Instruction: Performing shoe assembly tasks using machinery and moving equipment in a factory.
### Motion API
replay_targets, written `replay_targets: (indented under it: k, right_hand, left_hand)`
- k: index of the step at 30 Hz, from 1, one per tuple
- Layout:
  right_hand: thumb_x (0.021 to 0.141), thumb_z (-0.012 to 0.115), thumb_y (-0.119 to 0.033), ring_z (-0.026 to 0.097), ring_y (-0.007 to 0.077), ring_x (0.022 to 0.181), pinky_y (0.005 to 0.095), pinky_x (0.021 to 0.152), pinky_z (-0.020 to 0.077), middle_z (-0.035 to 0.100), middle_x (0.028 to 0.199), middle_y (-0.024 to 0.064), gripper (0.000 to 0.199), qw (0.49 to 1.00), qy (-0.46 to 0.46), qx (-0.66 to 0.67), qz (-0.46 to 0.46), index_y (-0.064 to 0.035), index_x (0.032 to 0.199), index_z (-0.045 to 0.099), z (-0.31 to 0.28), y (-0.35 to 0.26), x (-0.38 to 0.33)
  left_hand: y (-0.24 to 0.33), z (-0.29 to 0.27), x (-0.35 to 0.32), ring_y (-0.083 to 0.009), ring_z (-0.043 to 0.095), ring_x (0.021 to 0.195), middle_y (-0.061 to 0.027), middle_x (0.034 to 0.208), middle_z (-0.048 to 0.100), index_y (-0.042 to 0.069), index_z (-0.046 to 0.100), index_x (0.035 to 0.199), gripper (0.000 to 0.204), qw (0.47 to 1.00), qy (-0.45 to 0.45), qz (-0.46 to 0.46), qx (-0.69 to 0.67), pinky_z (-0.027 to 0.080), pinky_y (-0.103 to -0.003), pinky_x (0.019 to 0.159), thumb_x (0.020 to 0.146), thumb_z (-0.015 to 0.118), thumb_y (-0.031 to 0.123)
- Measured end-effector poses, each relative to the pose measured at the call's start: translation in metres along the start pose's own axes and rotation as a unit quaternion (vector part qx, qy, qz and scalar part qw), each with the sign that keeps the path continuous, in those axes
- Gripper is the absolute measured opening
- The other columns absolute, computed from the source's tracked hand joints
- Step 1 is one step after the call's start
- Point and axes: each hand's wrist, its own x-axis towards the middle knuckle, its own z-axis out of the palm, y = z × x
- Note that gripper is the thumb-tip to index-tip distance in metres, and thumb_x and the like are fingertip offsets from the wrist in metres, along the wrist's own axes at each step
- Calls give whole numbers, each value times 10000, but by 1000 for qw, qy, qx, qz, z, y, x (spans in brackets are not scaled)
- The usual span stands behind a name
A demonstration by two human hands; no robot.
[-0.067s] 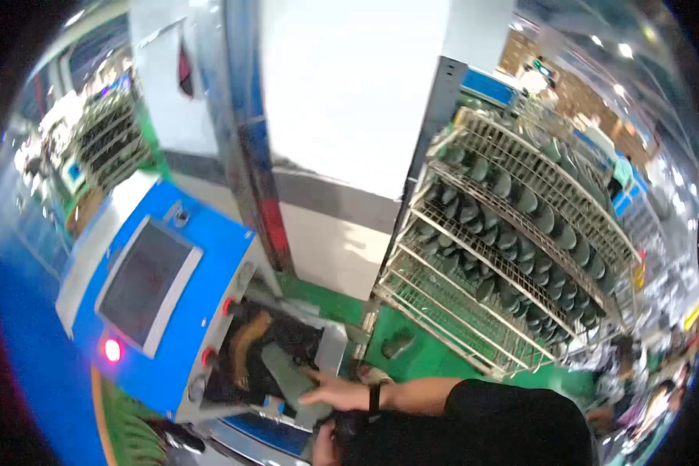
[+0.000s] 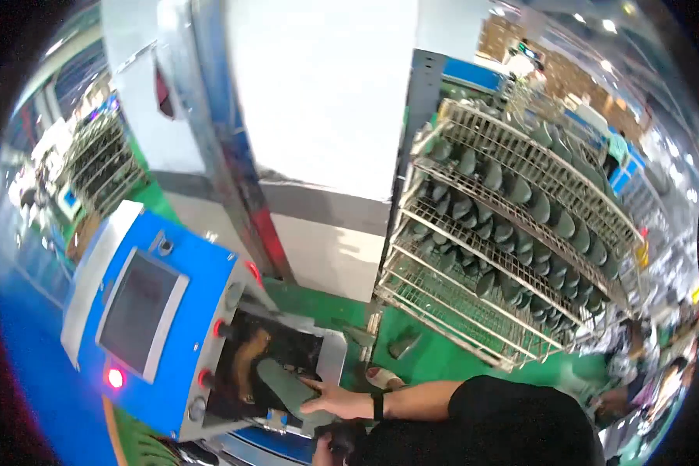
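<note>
My right hand [image 2: 340, 401], with a black band at the wrist, is closed on the near end of a long grey-green shoe sole [image 2: 283, 384]. The sole slants over the dark bed [image 2: 229, 366] of a blue machine [image 2: 210, 272]. Beside it on that bed is a curved tan sole-shaped piece [image 2: 248, 363]. At the lower edge my left hand [image 2: 323, 450] shows only in part, its fingers bent next to a dark object [image 2: 348, 436]. What that object is, and whether the hand grips it, I cannot make out.
The machine carries a dark screen [image 2: 138, 311], a lit red lamp [image 2: 115, 378] and red buttons [image 2: 221, 328]. A wire rack [image 2: 474, 311] with several rows of grey-green soles stands at the right. A dark piece [image 2: 404, 345] lies on the green floor. White panels [image 2: 318, 101] rise ahead.
The whole view has shifted slightly, with the rack and panels further left and the machine's bed a little lower. My right hand keeps its hold on the sole.
</note>
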Motion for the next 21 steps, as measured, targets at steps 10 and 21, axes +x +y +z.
replay_targets:
  k: [10, 21]
  right_hand:
    - [933, 660, -236, 593, 414, 1196, 479, 982, 503, 434, 1492, 284, 775, 844, 388, -352, -111, -22, 1557, 252, -280, -80, -57]
    - [873, 632, -169, 632, 462, 747, 529, 656, 529, 659, 938, 304, 462, 631, 685, -357, -70, 69, 1261, 556, -546, -137, 105]
  left_hand:
    - [32, 51, -5, -188, 602, 1030, -73, 1188, 671, 74, 634, 1245, 488, 972, 216, -49, 83, 502, -359, 930, 968, 609, 476]
    - [31, 126, 40, -248, 653, 898, -94, 1108, 687, 64, 629, 1236, 510, 980, 175, -39, 89, 557, -371, 756, 906, 703, 447]
